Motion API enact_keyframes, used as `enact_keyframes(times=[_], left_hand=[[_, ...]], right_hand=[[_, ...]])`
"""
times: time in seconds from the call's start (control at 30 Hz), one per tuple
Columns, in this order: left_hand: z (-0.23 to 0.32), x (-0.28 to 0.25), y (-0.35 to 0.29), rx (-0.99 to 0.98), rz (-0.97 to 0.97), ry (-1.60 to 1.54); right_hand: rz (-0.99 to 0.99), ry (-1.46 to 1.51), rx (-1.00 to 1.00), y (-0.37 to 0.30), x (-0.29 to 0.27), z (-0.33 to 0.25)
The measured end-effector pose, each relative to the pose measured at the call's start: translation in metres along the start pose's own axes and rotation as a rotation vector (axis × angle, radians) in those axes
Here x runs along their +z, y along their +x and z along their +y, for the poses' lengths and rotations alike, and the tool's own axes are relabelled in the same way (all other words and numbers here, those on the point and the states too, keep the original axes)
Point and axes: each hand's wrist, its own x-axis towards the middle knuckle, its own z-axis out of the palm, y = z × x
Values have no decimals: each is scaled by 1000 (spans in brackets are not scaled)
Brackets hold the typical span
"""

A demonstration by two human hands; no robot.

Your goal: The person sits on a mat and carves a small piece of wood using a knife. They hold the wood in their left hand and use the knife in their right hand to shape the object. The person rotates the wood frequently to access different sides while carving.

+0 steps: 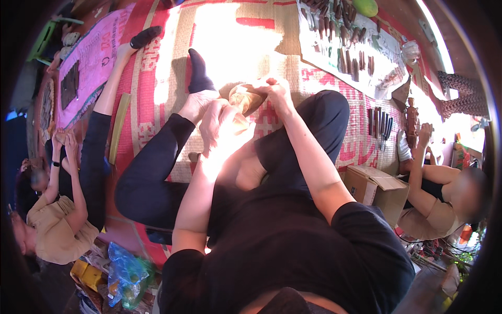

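Between both hands (217, 126) (278, 95), brown workpiece (243, 99), broad sunlit mat (235, 39) beyond.

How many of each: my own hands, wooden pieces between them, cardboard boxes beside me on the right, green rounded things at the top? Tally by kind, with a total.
Left hand and right hand: 2
Wooden piece: 1
Cardboard box: 1
Green rounded thing: 1
Total: 5

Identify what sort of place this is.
Probably a floor-level woodcarving workshop: slim brown-handled tools lined up on a broad white sheet, an upright, brown, wooden-looking carved figure, and a red-and-beige woven mat.
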Motion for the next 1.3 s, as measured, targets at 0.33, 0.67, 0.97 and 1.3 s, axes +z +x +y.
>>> enact_keyframes(times=[0.33,0.67,0.97,1.3], left_hand=[[14,2,-4,27,-100,-65],[15,8,-3,28,-117,31],[18,5,-8,-15,-120,60],[25,5,-4,68,-136,30]], right_hand=[[279,-318,-14,17,5,13],[43,-433,-109,1,-2,13],[-51,12,179,-10,11,-19],[71,16,-18,19,-10,13]])
